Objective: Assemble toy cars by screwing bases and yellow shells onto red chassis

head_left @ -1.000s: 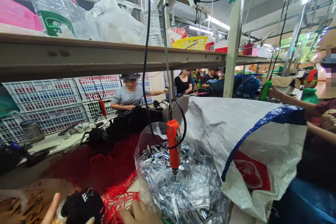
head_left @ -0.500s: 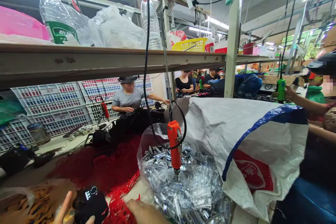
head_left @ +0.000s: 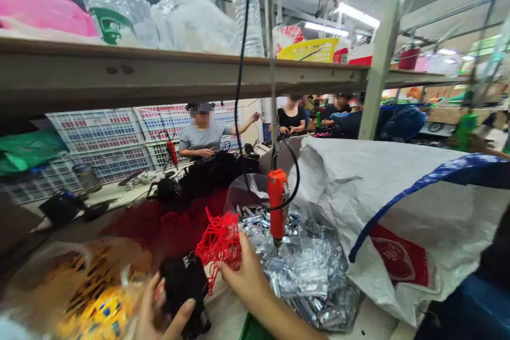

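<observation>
Low in the view, my left hand (head_left: 161, 308) is closed around a black plastic part (head_left: 184, 292); its exact kind is not clear. Just right of it, my right hand (head_left: 243, 265) grips a tangle of thin red plastic pieces (head_left: 220, 241) between thumb and fingers. The red tangle is raised close to the black part. An orange electric screwdriver (head_left: 276, 207) hangs bit down from a cord, to the right of my right hand. Below its tip lies a clear plastic bag (head_left: 306, 271) of shiny silvery metal pieces.
Yellow-orange parts lie in a clear bag (head_left: 99, 303) at the lower left. A large white woven sack (head_left: 342, 170) stands at the right. Overhead runs a loaded shelf (head_left: 179, 77). Co-workers sit across the bench, one in a grey shirt (head_left: 205, 141).
My right hand has come up from the red heap with a red tangle in it. My left hand and the black part have moved right. The view has shifted.
</observation>
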Motion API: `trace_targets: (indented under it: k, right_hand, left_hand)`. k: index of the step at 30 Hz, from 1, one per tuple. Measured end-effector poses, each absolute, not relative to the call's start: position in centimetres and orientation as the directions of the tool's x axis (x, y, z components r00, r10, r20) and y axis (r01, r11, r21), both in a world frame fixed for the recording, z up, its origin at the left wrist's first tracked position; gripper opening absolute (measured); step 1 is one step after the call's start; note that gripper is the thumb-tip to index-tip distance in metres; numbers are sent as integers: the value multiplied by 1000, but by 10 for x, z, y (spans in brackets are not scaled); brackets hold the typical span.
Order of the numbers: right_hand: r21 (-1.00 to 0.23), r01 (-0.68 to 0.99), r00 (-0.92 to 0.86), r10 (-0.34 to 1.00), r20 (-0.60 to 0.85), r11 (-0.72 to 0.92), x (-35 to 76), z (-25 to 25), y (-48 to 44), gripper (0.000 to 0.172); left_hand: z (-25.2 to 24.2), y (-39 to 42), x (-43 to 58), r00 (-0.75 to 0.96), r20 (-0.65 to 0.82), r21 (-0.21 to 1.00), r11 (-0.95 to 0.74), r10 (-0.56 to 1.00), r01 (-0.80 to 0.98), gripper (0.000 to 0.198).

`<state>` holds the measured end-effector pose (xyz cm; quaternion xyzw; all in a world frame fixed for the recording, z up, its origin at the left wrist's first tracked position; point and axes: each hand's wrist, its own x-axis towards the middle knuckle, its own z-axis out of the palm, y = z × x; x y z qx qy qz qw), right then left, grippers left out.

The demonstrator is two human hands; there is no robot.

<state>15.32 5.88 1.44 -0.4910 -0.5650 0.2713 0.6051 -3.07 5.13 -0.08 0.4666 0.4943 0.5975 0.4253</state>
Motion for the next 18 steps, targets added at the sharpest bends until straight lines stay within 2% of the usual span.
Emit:
trace_targets:
  k: [3, 9, 13, 15, 18]
  right_hand:
    - [-890, 182, 109, 891, 441, 419, 157, 16, 56, 50]
    - [-886, 89, -40, 890, 454, 456, 156, 2, 59, 61]
    - [-871, 164, -36, 886, 463, 462, 152, -5, 57, 72]
    - [-869, 187, -1, 885, 466, 458, 152, -3, 56, 63]
    - [-892, 146, 64, 896, 440, 428, 154, 2, 57, 33]
  left_hand:
    - [8, 40, -14, -199, 108, 992, -118, 974, -39, 99]
    - [9, 41, -18, -272, 228, 969, -192, 935, 155, 82]
    - [4, 45, -20, -292, 284, 954, -238, 913, 184, 82]
    - [4, 45, -19, -314, 276, 959, -236, 908, 159, 81]
    - [4, 44, -16, -336, 257, 966, -228, 906, 122, 79]
